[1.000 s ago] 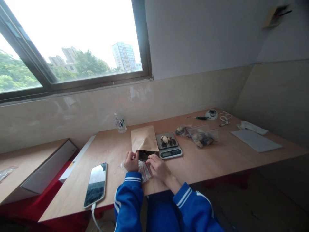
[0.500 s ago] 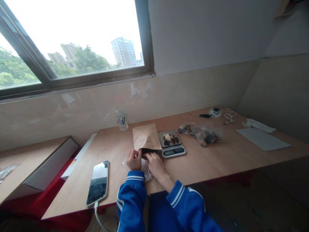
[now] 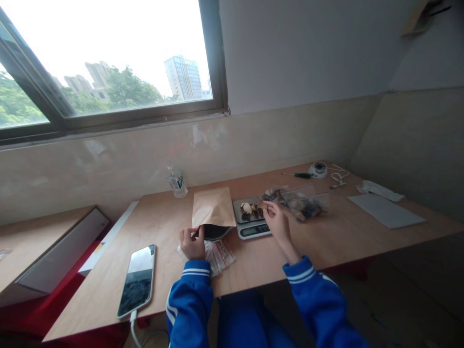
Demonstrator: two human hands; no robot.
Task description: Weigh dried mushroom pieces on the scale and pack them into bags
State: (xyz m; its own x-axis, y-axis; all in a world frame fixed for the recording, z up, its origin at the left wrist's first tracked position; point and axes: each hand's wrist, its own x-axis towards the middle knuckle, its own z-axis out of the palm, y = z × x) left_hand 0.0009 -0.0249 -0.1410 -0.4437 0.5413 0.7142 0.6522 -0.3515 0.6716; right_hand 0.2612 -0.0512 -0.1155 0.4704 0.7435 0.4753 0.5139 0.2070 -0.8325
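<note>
Our left hand [image 3: 192, 243] pinches the near lip of the kraft paper pouch [image 3: 213, 209], fingers closed on it so the mouth gapes open; the pouch lies flat at mid-bench, just left of the digital scale [image 3: 251, 219] and partly over small red-striped zip bags [image 3: 219, 253]. Our right hand [image 3: 277, 220] hovers at the right rim of the scale pan, fingers narrowed around a small dark piece [image 3: 263, 206] beside the other dried pieces [image 3: 249, 209] on the pan. A phone [image 3: 137, 280] lies at the near left edge, clear bags [image 3: 300, 202] just right of the scale.
</note>
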